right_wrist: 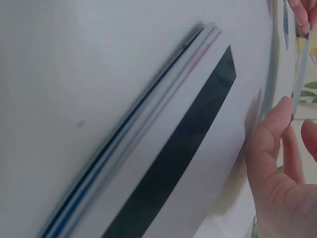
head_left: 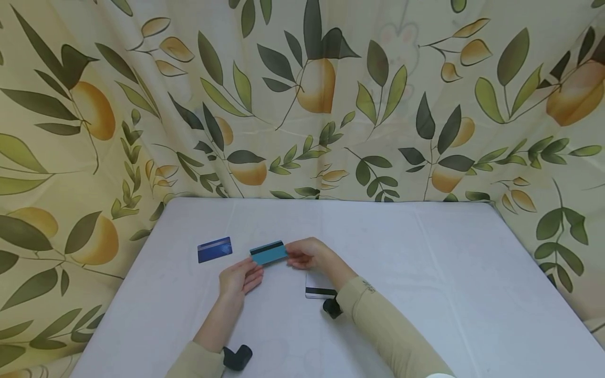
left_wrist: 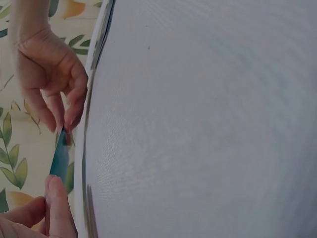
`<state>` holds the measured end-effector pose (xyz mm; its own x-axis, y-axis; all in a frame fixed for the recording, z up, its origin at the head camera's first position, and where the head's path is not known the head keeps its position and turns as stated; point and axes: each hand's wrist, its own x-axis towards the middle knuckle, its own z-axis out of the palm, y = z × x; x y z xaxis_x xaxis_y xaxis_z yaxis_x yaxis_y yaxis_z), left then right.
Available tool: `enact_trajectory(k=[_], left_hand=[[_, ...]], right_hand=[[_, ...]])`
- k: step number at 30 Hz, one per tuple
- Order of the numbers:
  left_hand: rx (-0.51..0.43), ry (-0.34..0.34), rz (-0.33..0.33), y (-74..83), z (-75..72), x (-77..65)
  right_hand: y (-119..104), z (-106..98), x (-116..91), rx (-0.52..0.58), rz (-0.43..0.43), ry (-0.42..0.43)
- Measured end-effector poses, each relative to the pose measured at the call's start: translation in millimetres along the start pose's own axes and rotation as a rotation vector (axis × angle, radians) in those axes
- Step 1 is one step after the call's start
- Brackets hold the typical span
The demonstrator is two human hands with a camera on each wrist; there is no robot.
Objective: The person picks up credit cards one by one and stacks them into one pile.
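A teal card (head_left: 269,253) with a dark stripe is held above the table between both hands. My left hand (head_left: 239,278) pinches its lower left corner, and my right hand (head_left: 308,253) pinches its right edge. In the left wrist view the teal card (left_wrist: 60,157) appears nearly edge-on, fingers at both ends. Left of the hands lies a blue card (head_left: 215,250), flat on the table. Under the right forearm is a stack of cards, its top a white card (head_left: 319,292) with a black stripe; the right wrist view shows the stack's layered edges and the white card (right_wrist: 198,163) close up.
A white cloth covers the table (head_left: 449,273). Behind it hangs a curtain (head_left: 302,142) printed with leaves and fruit. Black wrist cameras sit at the left wrist (head_left: 238,358) and the right wrist (head_left: 332,308), the latter close to the white card.
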<state>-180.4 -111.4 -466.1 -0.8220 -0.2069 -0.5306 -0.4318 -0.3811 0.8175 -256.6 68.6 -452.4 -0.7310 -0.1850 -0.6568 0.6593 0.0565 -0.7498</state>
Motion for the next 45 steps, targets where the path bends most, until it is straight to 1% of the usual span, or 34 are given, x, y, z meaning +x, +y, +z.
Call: enact_trajectory(k=[5,12,18,21,28,32,38,45], left_hand=[[-0.006,-0.004,-0.006,0.7,3.2,-1.2],[-0.004,-0.045,0.004,2.3,7.4,-4.5],[-0.009,-0.075,-0.003,2.9,11.1,-6.4],[0.0,-0.088,-0.011,2.8,13.3,-8.3],[0.02,-0.132,-0.019,1.9,19.9,-11.8],[0.035,-0.152,-0.023,-0.2,22.6,-13.0],[0.06,-0.183,-0.029,-2.7,28.6,-17.6],[0.068,-0.215,-0.036,-7.1,37.0,-20.3]], right_hand=[[1.2,-3.8,-4.3,0.008,-0.01,0.008],[3.1,-10.2,-11.0,0.017,-0.034,0.029],[6.2,-16.1,-17.7,0.07,-0.039,0.053],[8.4,-19.6,-22.7,0.089,-0.04,0.072],[14.9,-28.6,-37.2,0.102,-0.072,0.102],[18.1,-32.5,-46.1,0.122,-0.087,0.113],[24.7,-39.4,-58.8,0.122,-0.104,0.137],[34.5,-47.5,-70.1,0.139,-0.137,0.155]])
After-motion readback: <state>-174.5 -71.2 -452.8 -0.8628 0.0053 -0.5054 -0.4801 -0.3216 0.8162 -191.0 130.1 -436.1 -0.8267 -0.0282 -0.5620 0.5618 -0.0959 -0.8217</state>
